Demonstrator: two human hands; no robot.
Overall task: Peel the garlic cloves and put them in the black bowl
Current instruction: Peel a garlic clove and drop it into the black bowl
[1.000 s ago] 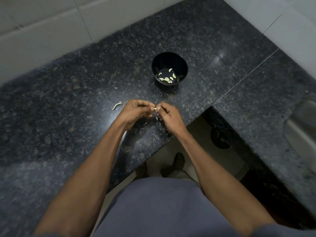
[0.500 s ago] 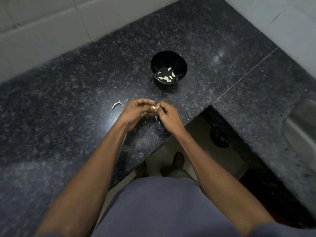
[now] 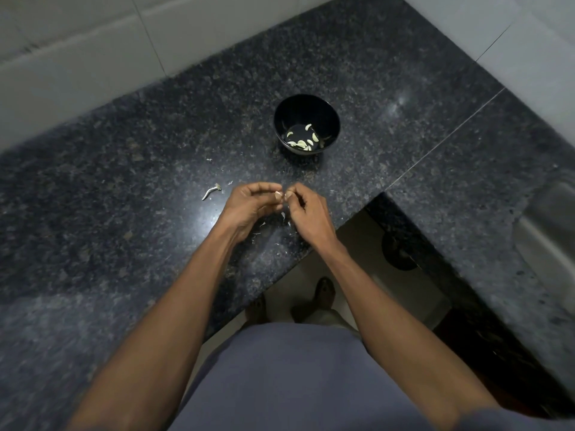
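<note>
Granite everywhere, basically: a dark speckled countertop (image 3: 109, 213) that wraps round in an L, with pale wall tiles (image 3: 77, 63) running behind it. Off to the left of where the hands meet there's a dried garlic stem (image 3: 211, 191) lying on the stone, plus a few tiny flecks near it. Right under the hands is a scatter of papery peel scraps (image 3: 264, 225).

Past the hands, further from the person, sits the black bowl (image 3: 306, 102), upright, with a small heap of peeled cloves (image 3: 303, 140) in the bottom. Way out to the right of everything, at the frame edge, is what looks like a steel sink (image 3: 547, 231), too blurry to say more.

Now the actual action: the left hand (image 3: 249, 206) and right hand (image 3: 308, 213) are brought together just above the counter edge, fingers curled, thumbs and fingertips meeting. Between them is one garlic clove (image 3: 278, 195), pale, mostly hidden. The left hand pinches it and the right hand's fingertips are nipping at it from the other side. Can't tell how much skin is on it. It's well short of the bowl, held off the stone.

Below the counter edge you can see floor and the person's feet (image 3: 323, 290).
</note>
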